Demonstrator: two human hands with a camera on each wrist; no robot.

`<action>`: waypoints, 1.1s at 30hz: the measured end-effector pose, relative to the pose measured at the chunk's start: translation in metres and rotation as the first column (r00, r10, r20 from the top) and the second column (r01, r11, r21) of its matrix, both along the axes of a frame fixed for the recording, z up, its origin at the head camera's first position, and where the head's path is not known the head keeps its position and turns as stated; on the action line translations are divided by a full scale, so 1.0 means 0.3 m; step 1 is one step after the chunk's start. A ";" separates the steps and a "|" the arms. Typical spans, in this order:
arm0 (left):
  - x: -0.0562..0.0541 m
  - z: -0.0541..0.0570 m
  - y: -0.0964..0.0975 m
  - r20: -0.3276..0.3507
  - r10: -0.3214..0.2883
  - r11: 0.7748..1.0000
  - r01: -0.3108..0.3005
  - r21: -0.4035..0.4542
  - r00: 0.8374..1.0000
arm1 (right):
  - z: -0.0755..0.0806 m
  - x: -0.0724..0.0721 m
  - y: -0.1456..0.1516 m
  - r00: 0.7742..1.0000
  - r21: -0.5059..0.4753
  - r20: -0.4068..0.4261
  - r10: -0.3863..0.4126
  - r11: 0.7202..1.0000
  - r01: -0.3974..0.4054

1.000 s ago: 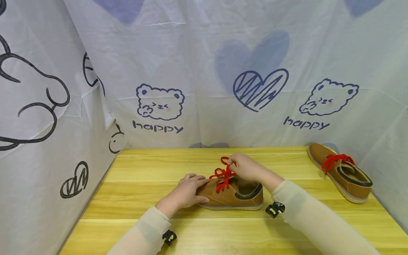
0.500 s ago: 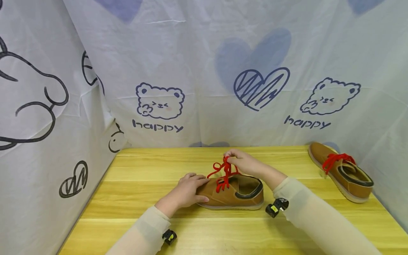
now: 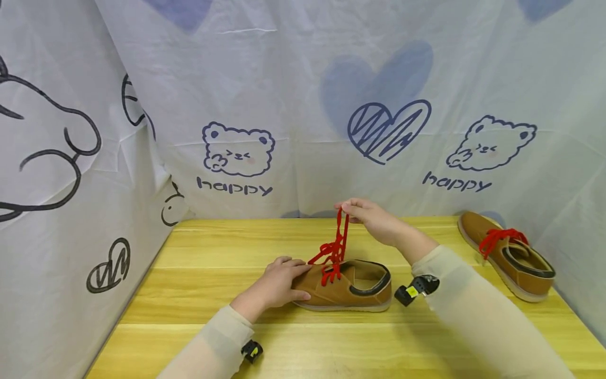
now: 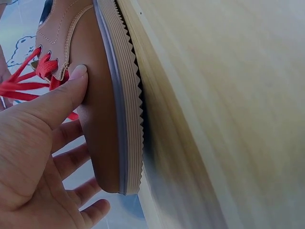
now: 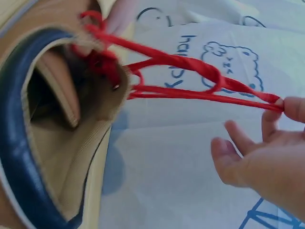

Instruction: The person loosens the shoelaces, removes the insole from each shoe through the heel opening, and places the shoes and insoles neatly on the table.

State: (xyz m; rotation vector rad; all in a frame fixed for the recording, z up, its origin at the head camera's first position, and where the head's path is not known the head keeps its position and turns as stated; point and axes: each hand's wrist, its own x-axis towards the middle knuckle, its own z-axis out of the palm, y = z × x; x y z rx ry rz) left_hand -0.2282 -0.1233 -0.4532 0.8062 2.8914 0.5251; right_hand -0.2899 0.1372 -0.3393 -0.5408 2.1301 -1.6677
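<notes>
On a wooden table (image 3: 307, 342), a brown shoe (image 3: 336, 296) is set upright, its toe pointed left and held between thumb and fingers of the left hand (image 3: 279, 284). A red lace (image 5: 202, 69) is pinched between the fingertips of the right hand (image 3: 376, 221) and stretched upward above the shoe. Well apart, at the right, a second shoe (image 3: 504, 267) is seen.

The red tangle (image 3: 334, 251) at the lace's base could be pulled tighter if the wrong strand is gripped (which strand is which cannot be told). The shoe could be tipped by the upward pull if the toe is too lightly held, and the lace could be lost from so slight a pinch.

By the right wrist camera, the lining (image 5: 81, 152) is shown close up, with separate strands led to the fingertips. Only by the left wrist camera is the ridged sole (image 4: 128, 100) shown clearly, with the thumb (image 4: 71, 90) laid just beside the lace holes (image 4: 49, 56)
</notes>
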 end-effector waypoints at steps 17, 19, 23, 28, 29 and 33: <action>-0.002 0.000 0.007 0.022 0.008 1.000 -0.008 -0.006 1.000 | 0.005 -0.001 0.028 0.831 0.571 -0.507 0.229 0.811 0.125; -0.002 0.000 0.008 0.022 0.004 1.000 -0.004 -0.004 1.000 | -0.010 -0.002 0.023 0.789 0.576 -0.573 0.220 0.793 0.197; 0.000 -0.002 0.009 0.020 0.002 1.000 -0.002 -0.004 1.000 | -0.027 -0.016 0.027 0.731 0.516 -0.672 0.116 0.782 0.351; 0.001 -0.004 0.007 0.017 0.001 1.000 -0.001 -0.011 1.000 | -0.012 -0.033 0.044 0.805 0.330 -0.555 -0.210 0.833 0.445; 0.001 -0.003 0.006 0.015 0.001 1.000 -0.001 -0.011 1.000 | -0.003 -0.037 0.049 0.824 0.290 -0.498 -0.270 0.844 0.451; -0.002 0.001 0.006 0.008 0.001 1.000 -0.001 -0.003 1.000 | 0.040 -0.065 0.072 0.855 0.181 -0.289 -0.430 0.853 0.490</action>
